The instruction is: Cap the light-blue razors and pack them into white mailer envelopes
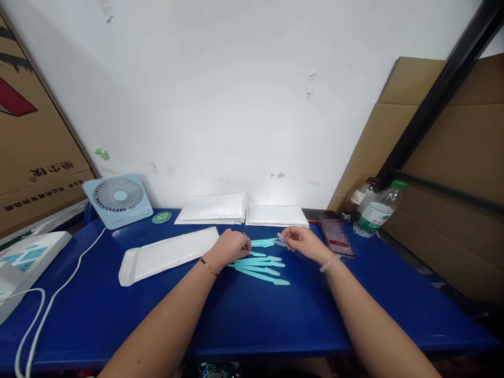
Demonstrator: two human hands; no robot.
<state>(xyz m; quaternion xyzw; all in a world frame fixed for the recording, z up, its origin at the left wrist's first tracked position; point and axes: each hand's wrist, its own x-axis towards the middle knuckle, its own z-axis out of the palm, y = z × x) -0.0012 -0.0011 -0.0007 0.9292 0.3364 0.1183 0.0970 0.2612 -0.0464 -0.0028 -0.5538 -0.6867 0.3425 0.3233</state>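
Several turquoise eyebrow razors [255,273] lie fanned out on the blue table, their blade ends pointing right. My left hand [230,248] is closed over their handle ends, hiding them, and its fingers pinch a turquoise eyebrow razor [263,243] at the back of the fan. At that razor's blade end, my right hand [300,242] is closed on a small clear plastic cap [281,239]. Whether the cap sits on the blade or is apart from it I cannot tell. A white bubble mailer [169,254] lies flat left of my left hand.
Two stacks of white bubble mailers, a left stack [212,208] and a right stack [275,215], lie against the wall. A blue fan [120,199] and a white power strip [35,268] with cables are left. A phone [337,239] and a green-capped bottle [378,212] are right.
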